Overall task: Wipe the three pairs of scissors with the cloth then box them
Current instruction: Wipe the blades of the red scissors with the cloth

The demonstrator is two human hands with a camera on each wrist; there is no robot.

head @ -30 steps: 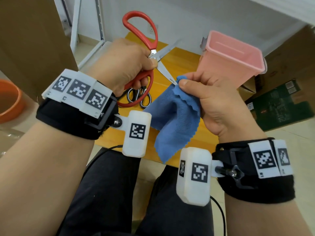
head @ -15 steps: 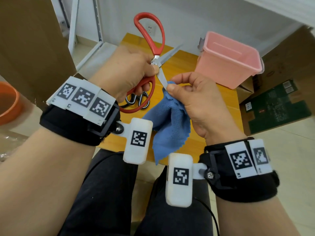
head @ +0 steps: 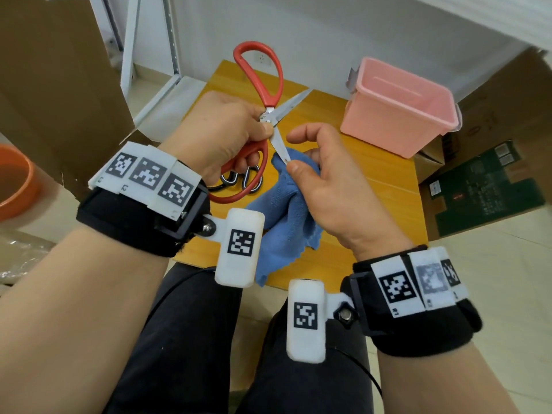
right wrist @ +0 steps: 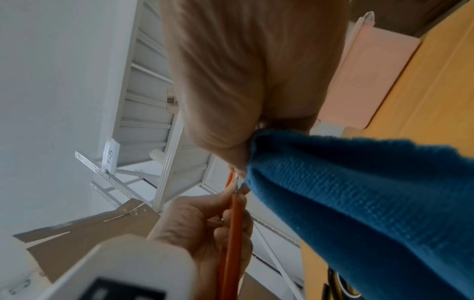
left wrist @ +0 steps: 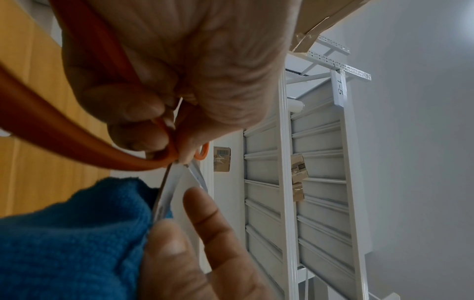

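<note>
Left hand (head: 221,135) grips red scissors (head: 263,73), blades spread.
Right hand (head: 325,180) pinches nubby blue cloth (head: 286,219) at one steel tip.

Your red-handled scissors (head: 263,73) have bare silver blades. The cloth (head: 286,213) you hold is plain blue (teal in both wrist views). Pink box (head: 397,115) at the desk's far right corner, desk (head: 373,174) yellow-orange wood grain. Black-and-white scissor handles (head: 239,182) lie by the left edge. Your wrist bands (head: 140,219) are black with black-and-white square-code tags.
</note>
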